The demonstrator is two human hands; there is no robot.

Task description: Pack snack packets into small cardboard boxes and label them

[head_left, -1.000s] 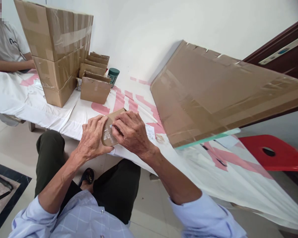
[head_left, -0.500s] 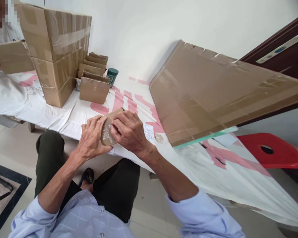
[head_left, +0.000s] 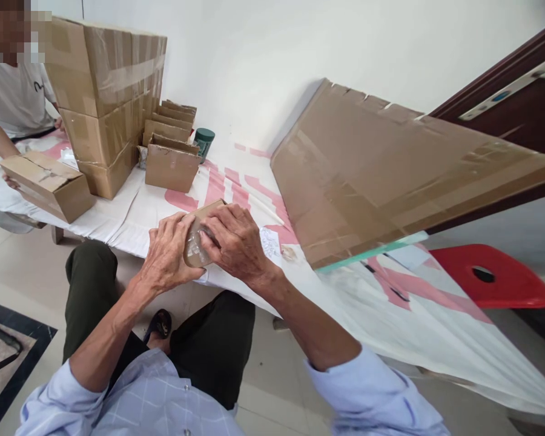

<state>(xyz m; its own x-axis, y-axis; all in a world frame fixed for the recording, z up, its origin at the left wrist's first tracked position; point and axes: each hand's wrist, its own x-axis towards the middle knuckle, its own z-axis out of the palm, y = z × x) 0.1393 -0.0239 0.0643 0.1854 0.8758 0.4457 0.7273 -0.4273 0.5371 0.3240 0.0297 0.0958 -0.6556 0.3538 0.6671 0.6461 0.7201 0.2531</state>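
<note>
A small brown cardboard box [head_left: 198, 225] with clear tape on its near end rests at the front edge of the table [head_left: 131, 212], which is covered by a white and pink sheet. My left hand [head_left: 166, 253] grips the box's left side. My right hand [head_left: 234, 241] lies over its top and right side, with fingertips pressed on the taped end. Both hands hide most of the box.
A large flattened, taped cardboard sheet [head_left: 390, 169] leans at the right over a red stool [head_left: 495, 278]. A stack of big boxes [head_left: 104, 97], several small folded boxes [head_left: 170, 145] and a green-lidded jar [head_left: 204, 140] stand behind. A seated person at far left holds a box [head_left: 45, 184].
The person at far left has brought a cardboard box down onto the table's left end. My hands have stayed on the small box, with the right fingers shifting slightly.
</note>
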